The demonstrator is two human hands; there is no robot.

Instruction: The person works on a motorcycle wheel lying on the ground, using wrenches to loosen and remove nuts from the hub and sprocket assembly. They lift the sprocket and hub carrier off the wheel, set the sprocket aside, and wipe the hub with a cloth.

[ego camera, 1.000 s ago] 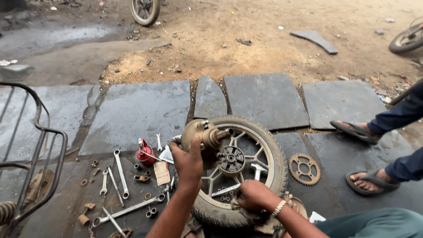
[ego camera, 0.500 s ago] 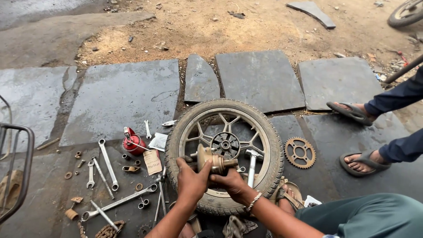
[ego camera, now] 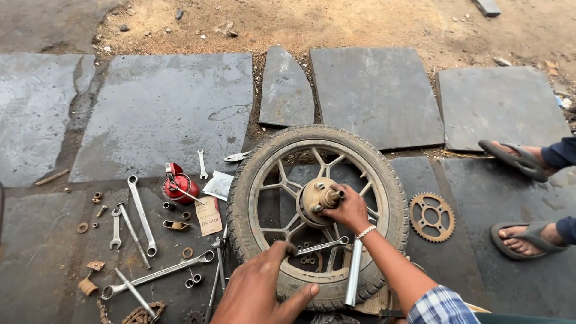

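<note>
Wheel [ego camera: 318,216] lies flat on the stone floor [ego camera: 162,114], axle axis pointing up toward the camera. Head view: right hand [ego camera: 348,210] closed around the brass-coloured hub [ego camera: 318,201] at centre; left hand [ego camera: 264,291] rests loosely spread on the near tyre edge, pinching nothing. Good practice, judged: keep hub square to the bore, tyre steadied. Spanners [ego camera: 141,222] and sprocket [ego camera: 431,216] lie beside.
</note>
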